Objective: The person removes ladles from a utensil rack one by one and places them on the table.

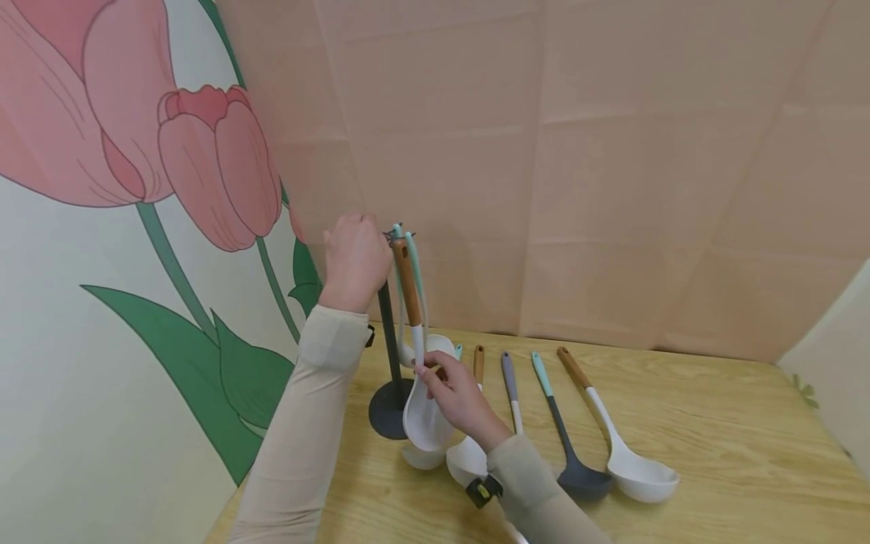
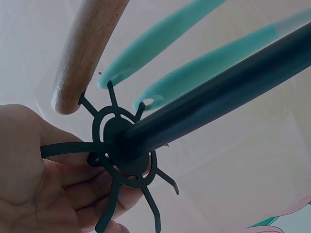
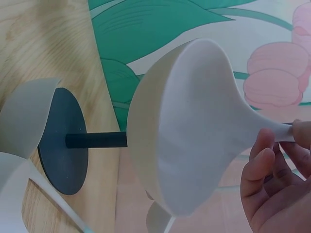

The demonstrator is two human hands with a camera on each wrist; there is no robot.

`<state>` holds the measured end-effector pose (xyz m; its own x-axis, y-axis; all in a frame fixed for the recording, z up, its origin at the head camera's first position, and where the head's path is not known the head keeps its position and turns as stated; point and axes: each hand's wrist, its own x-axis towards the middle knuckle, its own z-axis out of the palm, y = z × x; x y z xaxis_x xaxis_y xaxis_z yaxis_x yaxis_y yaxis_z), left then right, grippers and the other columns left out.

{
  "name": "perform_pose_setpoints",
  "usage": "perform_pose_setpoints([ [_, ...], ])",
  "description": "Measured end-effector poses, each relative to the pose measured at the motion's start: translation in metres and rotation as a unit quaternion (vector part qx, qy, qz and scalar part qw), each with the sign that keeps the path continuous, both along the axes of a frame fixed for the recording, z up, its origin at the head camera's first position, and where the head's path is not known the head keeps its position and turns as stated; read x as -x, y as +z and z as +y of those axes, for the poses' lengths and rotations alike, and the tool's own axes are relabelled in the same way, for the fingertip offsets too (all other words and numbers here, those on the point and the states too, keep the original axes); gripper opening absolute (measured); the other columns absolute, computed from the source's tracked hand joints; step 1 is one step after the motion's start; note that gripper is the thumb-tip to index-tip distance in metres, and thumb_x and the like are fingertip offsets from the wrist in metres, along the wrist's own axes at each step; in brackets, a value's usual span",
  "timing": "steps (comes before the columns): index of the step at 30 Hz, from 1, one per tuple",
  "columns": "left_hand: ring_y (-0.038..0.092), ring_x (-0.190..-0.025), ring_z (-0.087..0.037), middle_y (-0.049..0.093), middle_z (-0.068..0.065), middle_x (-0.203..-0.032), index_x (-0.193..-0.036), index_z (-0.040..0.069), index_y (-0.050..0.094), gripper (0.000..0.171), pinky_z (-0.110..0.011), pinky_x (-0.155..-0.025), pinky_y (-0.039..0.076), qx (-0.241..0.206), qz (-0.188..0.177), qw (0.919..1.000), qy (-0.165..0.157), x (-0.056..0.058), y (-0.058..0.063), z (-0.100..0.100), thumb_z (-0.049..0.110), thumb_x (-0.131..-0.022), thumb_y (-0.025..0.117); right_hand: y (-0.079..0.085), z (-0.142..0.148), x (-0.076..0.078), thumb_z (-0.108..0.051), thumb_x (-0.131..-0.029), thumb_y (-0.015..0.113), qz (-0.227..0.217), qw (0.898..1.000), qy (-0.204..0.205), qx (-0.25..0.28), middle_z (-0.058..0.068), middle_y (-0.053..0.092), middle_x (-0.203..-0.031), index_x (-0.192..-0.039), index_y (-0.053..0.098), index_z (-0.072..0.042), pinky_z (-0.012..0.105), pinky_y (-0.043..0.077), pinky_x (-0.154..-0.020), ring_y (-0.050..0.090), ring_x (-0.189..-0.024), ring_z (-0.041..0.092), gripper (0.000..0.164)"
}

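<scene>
A dark utensil stand (image 1: 389,325) rises from a round base, with a ring of hooks at its top. My left hand (image 1: 356,261) holds that hook ring; in the left wrist view its curled fingers (image 2: 92,194) lie against the hooks. Two mint-handled ladles (image 1: 417,276) hang there, their handle ends at the hooks. In front of them is a white ladle (image 1: 424,423) with a wooden handle (image 2: 90,53), upright, its top end right by a hook. My right hand (image 1: 465,397) pinches this ladle's neck, just above its bowl (image 3: 194,131).
More ladles lie on the wooden table (image 1: 741,423): a white one with a wooden handle (image 1: 642,480), a dark one with a mint handle (image 1: 581,481), one with a grey-purple handle (image 1: 509,374) and others partly behind the right arm. A tulip-painted wall (image 1: 115,378) stands close on the left.
</scene>
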<state>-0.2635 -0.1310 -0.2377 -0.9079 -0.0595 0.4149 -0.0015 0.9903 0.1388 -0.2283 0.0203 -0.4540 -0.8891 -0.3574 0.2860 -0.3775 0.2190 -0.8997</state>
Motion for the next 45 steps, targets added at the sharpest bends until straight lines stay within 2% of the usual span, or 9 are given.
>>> perform_pose_setpoints([
  [15, 0.056, -0.114, -0.033, 0.064, -0.016, -0.116, -0.118, 0.0, 0.064, 0.033, -0.059, -0.107, 0.037, 0.003, 0.004, 1.0, 0.001, -0.001, -0.001, 0.0, 0.017, -0.103, 0.04, 0.003, 0.003, -0.006, -0.026, -0.103, 0.057, 0.01, 1.0, -0.005, 0.017, 0.001, 0.063, -0.087, -0.114, 0.068, -0.014, 0.028, 0.046, -0.062, 0.059, -0.07, 0.017, 0.019],
  [19, 0.056, -0.112, -0.033, 0.064, -0.015, -0.117, -0.12, 0.001, 0.063, 0.033, -0.057, -0.103, 0.041, 0.01, 0.001, 0.9999, 0.005, -0.001, -0.001, 0.0, 0.018, -0.104, 0.04, 0.002, 0.004, -0.007, -0.024, -0.103, 0.058, 0.015, 0.999, -0.005, 0.029, 0.002, 0.064, -0.086, -0.113, 0.068, -0.013, 0.026, 0.046, -0.061, 0.06, -0.07, 0.02, 0.018],
  [29, 0.057, -0.107, -0.031, 0.064, -0.014, -0.113, -0.116, 0.001, 0.064, 0.032, -0.054, -0.098, 0.044, 0.01, -0.001, 0.9999, 0.005, 0.0, -0.003, 0.0, 0.019, -0.104, 0.039, 0.0, 0.005, -0.007, -0.022, -0.102, 0.059, 0.029, 0.998, -0.006, 0.056, 0.003, 0.065, -0.09, -0.111, 0.069, -0.011, 0.025, 0.046, -0.059, 0.06, -0.07, 0.024, 0.017],
  [36, 0.055, -0.111, -0.032, 0.063, -0.015, -0.117, -0.118, 0.0, 0.063, 0.033, -0.055, -0.099, 0.043, 0.004, 0.002, 1.0, 0.002, 0.0, -0.003, 0.0, 0.017, -0.103, 0.039, -0.001, 0.01, -0.008, -0.021, -0.102, 0.059, 0.012, 0.999, -0.017, 0.05, 0.001, 0.063, -0.09, -0.109, 0.068, -0.014, 0.026, 0.049, -0.062, 0.059, -0.072, 0.017, 0.014],
  [45, 0.054, -0.11, -0.032, 0.063, -0.015, -0.115, -0.115, 0.0, 0.063, 0.031, -0.056, -0.1, 0.042, 0.0, 0.001, 1.0, 0.001, 0.0, -0.002, 0.0, 0.017, -0.103, 0.039, -0.003, 0.018, -0.008, -0.023, -0.102, 0.06, 0.012, 0.998, -0.027, 0.057, 0.002, 0.064, -0.093, -0.111, 0.07, -0.014, 0.026, 0.051, -0.061, 0.059, -0.073, 0.017, 0.016],
])
